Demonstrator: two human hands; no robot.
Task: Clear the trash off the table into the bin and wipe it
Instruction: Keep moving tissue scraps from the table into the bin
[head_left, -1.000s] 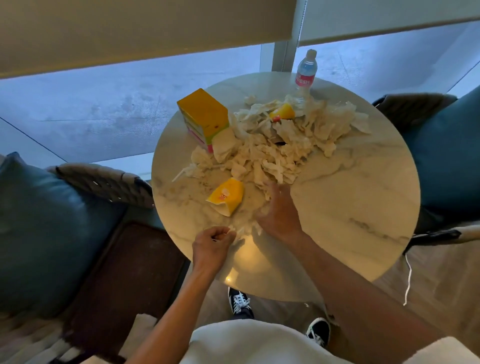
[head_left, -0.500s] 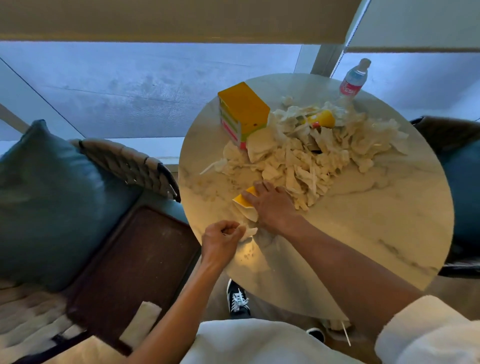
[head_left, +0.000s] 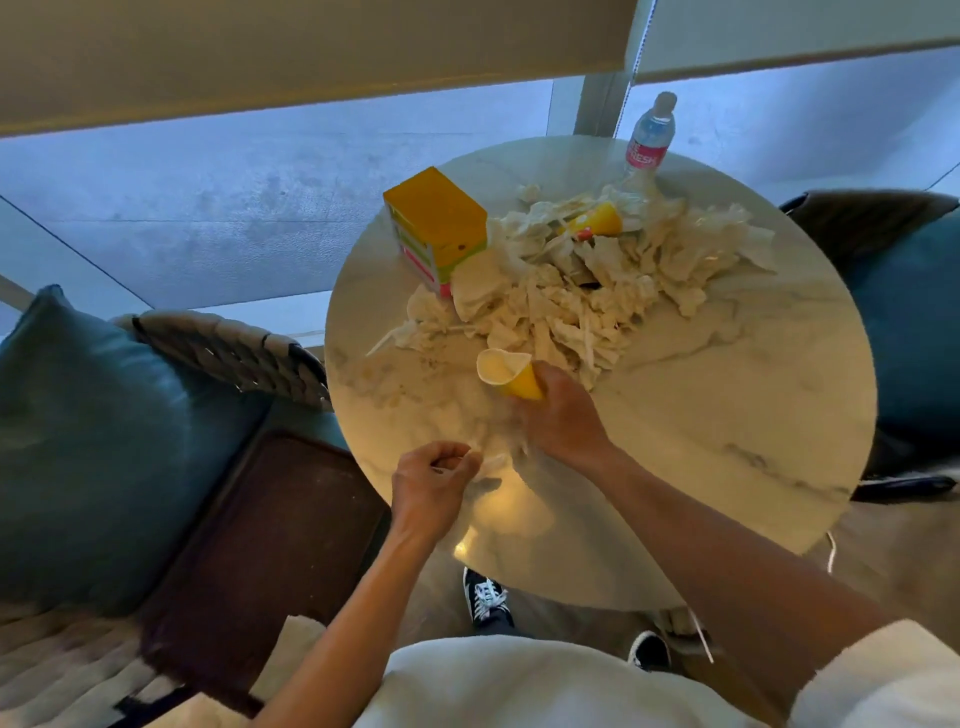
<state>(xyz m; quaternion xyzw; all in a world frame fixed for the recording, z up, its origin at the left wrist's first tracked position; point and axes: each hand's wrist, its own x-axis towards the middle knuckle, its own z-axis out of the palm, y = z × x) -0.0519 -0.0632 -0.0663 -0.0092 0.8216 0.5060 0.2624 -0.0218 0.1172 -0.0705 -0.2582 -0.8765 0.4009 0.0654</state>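
**Head view: yellow cup lifted from a littered marble table**

Head camera looks down on a round marble table (head_left: 727, 415) by a window. At far left a blue cushion (head_left: 78, 441) leans on a woven chair back (head_left: 228, 353), with a dark brown seat (head_left: 260, 530) below it.

At the table's near-left edge, the left hand (head_left: 431, 483) has its fingers curled in, thumb and fingertips pinching a thin, clear crumpled wrapper (head_left: 493, 462) that lies blurred on the tabletop between the two hands.

Farther back on the left part of the table stands a yellow box (head_left: 436, 218) with green and pink side bands, touching the edge of a wide pile of crumpled white tissues (head_left: 571, 301) that covers the middle and far side.

Just right of the left hand, the right hand (head_left: 561, 415) grips a yellow paper cup (head_left: 511, 376) by its base, fingers wrapped round it. The cup is tilted, its white open mouth facing left, at the near edge of the pile.

Within the heap farther back lies a second yellow cup (head_left: 597, 221) on its side. Beyond it, at the far rim, a water bottle (head_left: 649, 140) with a pink label stands upright. At far right is another blue cushion (head_left: 914, 322).
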